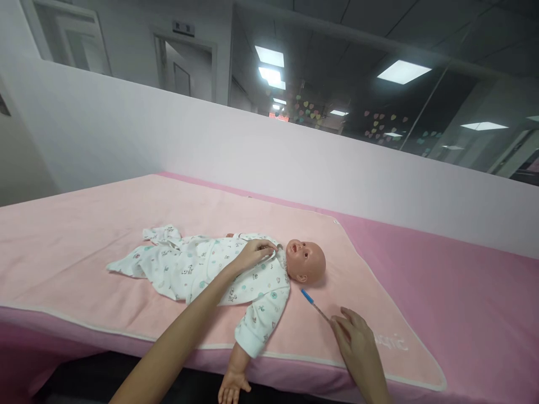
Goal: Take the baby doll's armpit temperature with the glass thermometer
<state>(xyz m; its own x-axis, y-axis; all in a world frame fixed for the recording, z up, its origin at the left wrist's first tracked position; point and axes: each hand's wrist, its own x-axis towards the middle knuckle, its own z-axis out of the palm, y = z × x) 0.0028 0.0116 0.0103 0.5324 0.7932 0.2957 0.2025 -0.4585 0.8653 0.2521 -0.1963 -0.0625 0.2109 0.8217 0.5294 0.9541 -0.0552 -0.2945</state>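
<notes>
A baby doll [306,262] lies on its back with its bald head toward the right. It wears a white printed baby outfit [191,266]. My left hand [255,253] rests on the doll's chest, its bent fingers pinching the outfit's neckline below the chin. In my right hand [351,331], thumb and fingers close on the end of a thin stick with a blue tip [307,295], perhaps a thermometer. The blue tip points toward the doll's head and stays apart from it. One doll hand [234,384] hangs past the table's near edge.
Beneath the doll is a peach mat [96,224] with a pale border, spread over a pink table cover [458,280]. A low white wall [252,151] runs along the far side, with glass above it. Dark space shows below the near edge.
</notes>
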